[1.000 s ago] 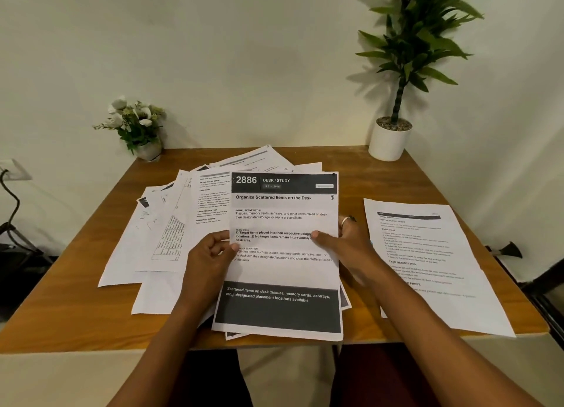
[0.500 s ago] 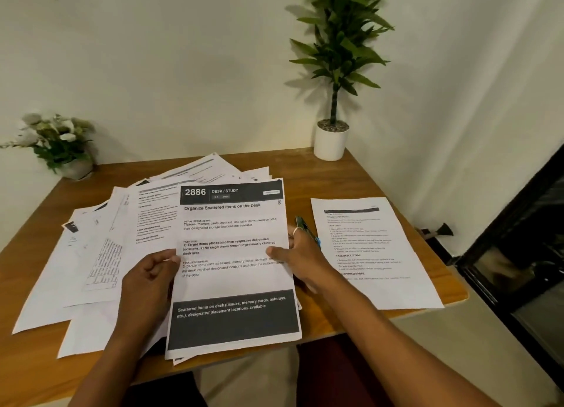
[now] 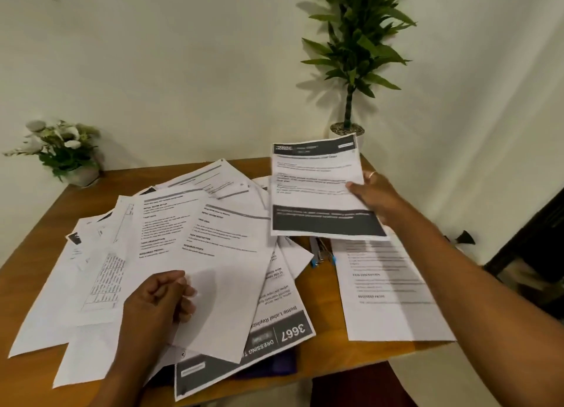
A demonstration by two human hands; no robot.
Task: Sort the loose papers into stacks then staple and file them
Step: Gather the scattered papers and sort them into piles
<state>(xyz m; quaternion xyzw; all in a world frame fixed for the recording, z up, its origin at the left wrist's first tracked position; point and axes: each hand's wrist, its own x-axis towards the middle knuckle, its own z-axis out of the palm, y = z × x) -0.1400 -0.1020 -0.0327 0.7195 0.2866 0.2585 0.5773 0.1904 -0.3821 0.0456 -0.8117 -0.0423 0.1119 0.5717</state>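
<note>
Est. early stage. Right grip (image 3: 370,194) pinches sheet (image 3: 317,190), held up just left of grip; one sorted page (image 3: 387,303) on tabletop (image 3: 323,296) beneath. Left grip (image 3: 158,296) curled, empty, atop unsorted pile (image 3: 171,229). Stapling & filing: not begun.

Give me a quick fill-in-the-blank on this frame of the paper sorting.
1. The ___ hand holds one sheet lifted off the desk.
2. That hand wears a ___ on one finger.
3. The upside-down sheet at the near edge is numbered ___.
Missing: right; ring; 3667.
</note>
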